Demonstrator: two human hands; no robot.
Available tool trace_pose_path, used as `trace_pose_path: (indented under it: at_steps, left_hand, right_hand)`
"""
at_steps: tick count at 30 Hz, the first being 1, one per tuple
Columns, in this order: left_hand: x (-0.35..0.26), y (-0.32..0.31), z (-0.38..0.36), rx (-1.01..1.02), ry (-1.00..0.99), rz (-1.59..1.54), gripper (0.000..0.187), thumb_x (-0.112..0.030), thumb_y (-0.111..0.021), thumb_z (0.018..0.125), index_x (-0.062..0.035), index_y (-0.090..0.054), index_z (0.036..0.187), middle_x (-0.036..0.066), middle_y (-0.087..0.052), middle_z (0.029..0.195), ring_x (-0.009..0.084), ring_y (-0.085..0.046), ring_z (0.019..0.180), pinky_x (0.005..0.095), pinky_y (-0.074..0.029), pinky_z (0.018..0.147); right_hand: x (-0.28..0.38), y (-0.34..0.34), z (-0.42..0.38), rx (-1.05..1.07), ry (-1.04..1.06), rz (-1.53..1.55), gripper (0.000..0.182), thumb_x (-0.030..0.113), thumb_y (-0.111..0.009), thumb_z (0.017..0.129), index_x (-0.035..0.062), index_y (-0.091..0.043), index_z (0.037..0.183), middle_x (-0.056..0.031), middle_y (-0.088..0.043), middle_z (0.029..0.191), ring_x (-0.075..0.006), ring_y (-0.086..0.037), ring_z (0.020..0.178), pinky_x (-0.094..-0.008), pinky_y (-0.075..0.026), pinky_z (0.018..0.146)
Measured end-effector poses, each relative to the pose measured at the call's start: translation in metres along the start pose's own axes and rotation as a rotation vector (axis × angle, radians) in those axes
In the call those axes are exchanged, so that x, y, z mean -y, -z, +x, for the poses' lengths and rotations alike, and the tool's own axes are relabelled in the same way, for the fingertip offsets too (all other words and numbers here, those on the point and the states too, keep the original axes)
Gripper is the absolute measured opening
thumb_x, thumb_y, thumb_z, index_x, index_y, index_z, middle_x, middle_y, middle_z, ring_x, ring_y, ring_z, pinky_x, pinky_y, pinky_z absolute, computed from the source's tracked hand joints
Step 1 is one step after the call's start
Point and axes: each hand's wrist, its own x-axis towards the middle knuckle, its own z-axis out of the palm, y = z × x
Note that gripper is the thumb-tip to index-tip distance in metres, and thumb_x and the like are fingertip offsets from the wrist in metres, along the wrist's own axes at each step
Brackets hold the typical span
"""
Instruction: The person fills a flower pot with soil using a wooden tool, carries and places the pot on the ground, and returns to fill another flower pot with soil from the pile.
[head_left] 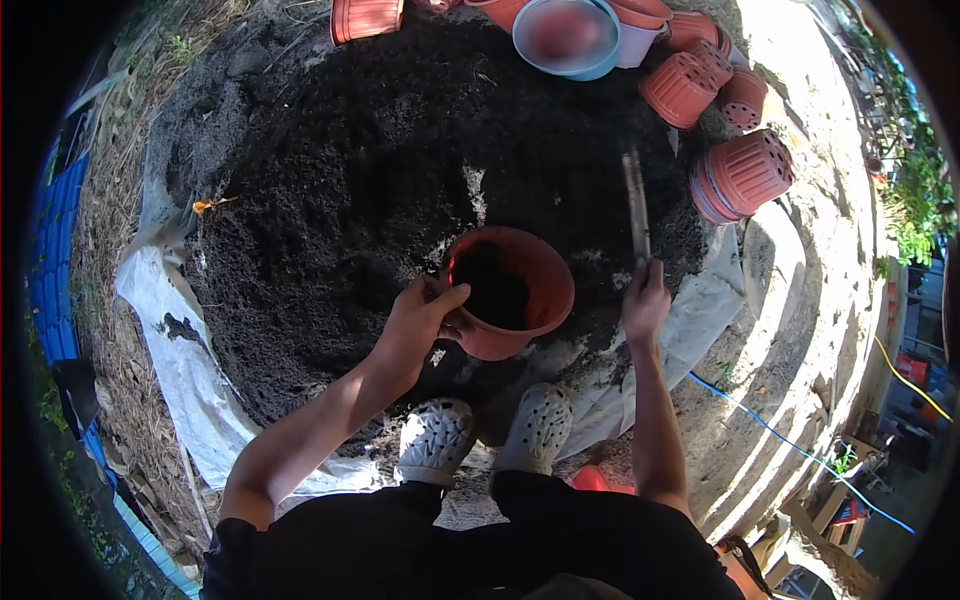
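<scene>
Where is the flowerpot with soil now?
The flowerpot is just right of centre in the head view, held by the left hand, beyond the clogs.

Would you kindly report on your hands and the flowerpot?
Left hand holding flowerpot by rim; right hand holding stick-like tool. Dark soil inside flowerpot. Stacked pots off to the right.

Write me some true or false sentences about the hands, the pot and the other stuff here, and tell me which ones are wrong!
1. The left hand grips the pot at its rim. True.
2. The right hand is empty. False: it holds a long thin tool.
3. There is dark dirt inside the pot. True.
4. The shoes are black. False: they are whitish.
5. There are other pots toward the top right of the picture. True.
</scene>
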Motion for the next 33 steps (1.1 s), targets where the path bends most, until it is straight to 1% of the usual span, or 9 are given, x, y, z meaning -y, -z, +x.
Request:
trace_pose_path:
  at_steps: [1, 5, 12, 18, 21, 23, 26, 27, 33]
  left_hand:
    - [0.001, -0.001, -0.002, 0.001, 0.008, 0.020, 0.029, -0.026, -0.067, 0.099, -0.0033, -0.052, 0.109, 0.008, -0.069, 0.087, 0.0169, -0.069, 0.077, 0.0303, -0.052, 0.074]
    - [0.013, -0.004, -0.009, 0.035, 0.011, 0.082, 0.024, -0.021, -0.069, 0.099, -0.0044, -0.053, 0.106, 0.007, -0.067, 0.088, 0.0151, -0.067, 0.076, 0.0299, -0.052, 0.073]
    - [0.028, -0.009, -0.020, -0.006, -0.045, 0.205, 0.024, -0.021, -0.071, 0.098, -0.0050, -0.054, 0.101, 0.005, -0.064, 0.085, 0.0128, -0.065, 0.074, 0.0283, -0.052, 0.071]
    - [0.020, -0.009, -0.010, -0.085, -0.067, 0.046, 0.025, -0.024, -0.070, 0.099, -0.0055, -0.053, 0.102, 0.005, -0.064, 0.083, 0.0128, -0.065, 0.073, 0.0290, -0.053, 0.071]
    - [0.017, -0.009, -0.006, -0.061, -0.068, -0.035, 0.026, -0.026, -0.069, 0.100, -0.0057, -0.053, 0.103, 0.005, -0.065, 0.083, 0.0133, -0.066, 0.073, 0.0301, -0.053, 0.072]
    - [0.017, -0.011, -0.003, -0.063, -0.070, -0.027, 0.027, -0.027, -0.069, 0.100, -0.0056, -0.053, 0.103, 0.005, -0.065, 0.083, 0.0137, -0.066, 0.073, 0.0307, -0.053, 0.073]
    - [0.014, -0.012, -0.001, -0.068, -0.064, -0.020, 0.028, -0.028, -0.069, 0.100, -0.0057, -0.053, 0.103, 0.005, -0.065, 0.082, 0.0141, -0.066, 0.072, 0.0310, -0.053, 0.073]
    - [0.013, -0.011, 0.000, -0.071, -0.062, -0.020, 0.028, -0.028, -0.069, 0.100, -0.0057, -0.053, 0.103, 0.005, -0.065, 0.082, 0.0141, -0.066, 0.072, 0.0310, -0.053, 0.073]
    - [0.009, -0.009, 0.007, -0.067, -0.071, -0.026, 0.027, -0.027, -0.069, 0.099, -0.0060, -0.052, 0.103, 0.005, -0.065, 0.082, 0.0146, -0.065, 0.072, 0.0319, -0.053, 0.074]
  right_hand:
    - [-0.011, -0.003, 0.006, -0.047, -0.183, -0.020, 0.027, 0.028, -0.051, 0.105, 0.0040, -0.056, 0.095, -0.0265, -0.067, 0.078, -0.0513, -0.063, 0.071, -0.0588, -0.045, 0.057]
    - [-0.059, -0.005, 0.021, -0.235, -0.409, -0.039, 0.036, 0.033, -0.048, 0.102, 0.0011, -0.065, 0.101, -0.0318, -0.067, 0.091, -0.0557, -0.062, 0.089, -0.0617, -0.045, 0.074]
    - [-0.054, -0.038, 0.005, -0.029, -0.430, -0.058, 0.037, 0.033, -0.048, 0.102, 0.0000, -0.066, 0.104, -0.0308, -0.068, 0.095, -0.0549, -0.063, 0.091, -0.0609, -0.047, 0.078]
    - [0.012, -0.052, -0.020, 0.228, -0.232, 0.133, 0.035, 0.031, -0.046, 0.103, 0.0005, -0.065, 0.101, -0.0303, -0.067, 0.094, -0.0536, -0.061, 0.097, -0.0592, -0.047, 0.078]
    - [0.026, -0.054, -0.020, 0.272, -0.141, 0.252, 0.036, 0.033, -0.048, 0.104, 0.0009, -0.065, 0.098, -0.0251, -0.069, 0.082, -0.0458, -0.068, 0.077, -0.0518, -0.050, 0.064]
    - [0.039, -0.033, -0.013, 0.529, -0.465, 0.493, 0.037, 0.034, -0.049, 0.105, 0.0025, -0.062, 0.091, -0.0135, -0.065, 0.068, -0.0251, -0.064, 0.054, -0.0402, -0.044, 0.048]
    - [0.024, -0.019, -0.013, 0.568, -0.447, 0.585, 0.033, 0.032, -0.053, 0.105, 0.0017, -0.057, 0.092, -0.0113, -0.053, 0.058, -0.0151, -0.060, 0.051, -0.0372, -0.043, 0.046]
    - [0.021, -0.016, -0.015, 0.570, -0.448, 0.586, 0.033, 0.032, -0.053, 0.105, 0.0017, -0.057, 0.092, -0.0113, -0.053, 0.058, -0.0151, -0.060, 0.051, -0.0372, -0.043, 0.046]
    - [0.046, 0.037, -0.022, 0.331, 0.177, 0.291, 0.022, 0.021, -0.057, 0.104, 0.0048, -0.053, 0.089, -0.0168, -0.059, 0.061, -0.0373, -0.064, 0.055, -0.0430, -0.044, 0.048]
